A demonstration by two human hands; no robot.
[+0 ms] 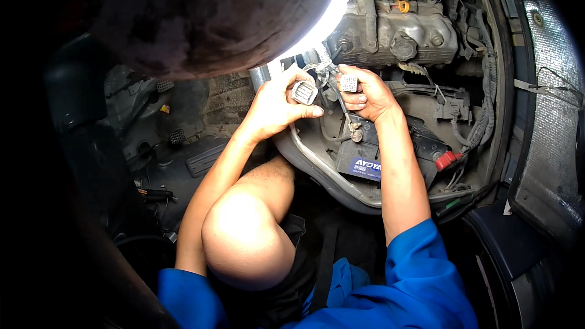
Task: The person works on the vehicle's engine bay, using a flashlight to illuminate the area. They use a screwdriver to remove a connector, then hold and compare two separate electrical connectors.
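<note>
My left hand [281, 105] is closed round a pale multi-pin wiring connector [304, 92], its open face with rows of slots turned up toward me. A second whitish connector [348, 83], with a grid of small holes, sits in the fingers of my right hand [372, 94]. The two connectors are a short way apart, not joined. Wires [326, 68] bunch up behind and between them. Below my hands a battery terminal clamp [356, 135] is fixed on a dark battery [396, 140], which my right forearm partly covers.
A dirty engine [396, 33] with a yellow dipstick handle [403, 6] lies beyond my hands. A red terminal cover [448, 160] and thick cable looms [484, 119] are at the right. A large dark rounded shape [213, 18] hangs over the upper left, beside a bright light.
</note>
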